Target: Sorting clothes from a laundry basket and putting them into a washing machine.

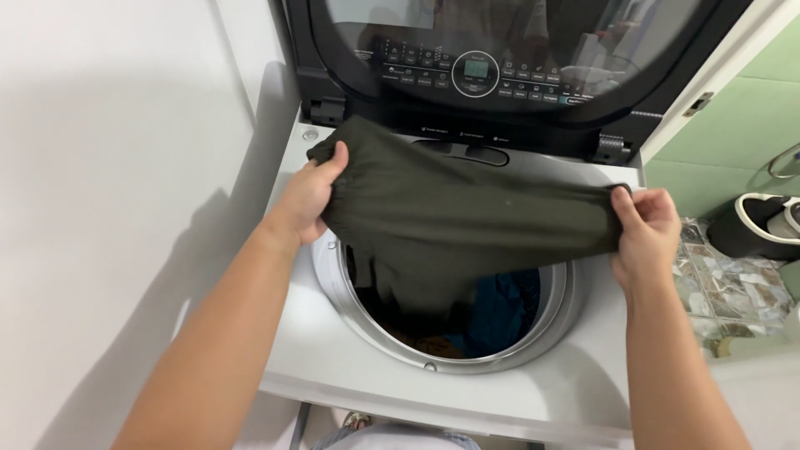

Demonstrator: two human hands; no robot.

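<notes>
Along the left of the frame a plain white wall (100, 167) runs beside a white top-loading washing machine (333, 333) whose dark glass lid (517, 50) stands raised at the top centre. The person's left hand (310, 196), left of centre, is clenched around one bunched end of a dark olive-green cloth garment (450, 212). The garment stretches across the middle of the frame, above the round steel-rimmed drum opening (450, 354), with its lower part hanging down into the drum. Beneath it, blue and brownish clothes (500, 312) already lie inside, so some laundry appears to be loaded while this piece is only partly in. Right of centre, the right hand (646, 233) pinches the garment's other end. At the far right edge, a dark shoe with a white sole (762, 225) sits on a patterned stone tile floor (733, 283).
</notes>
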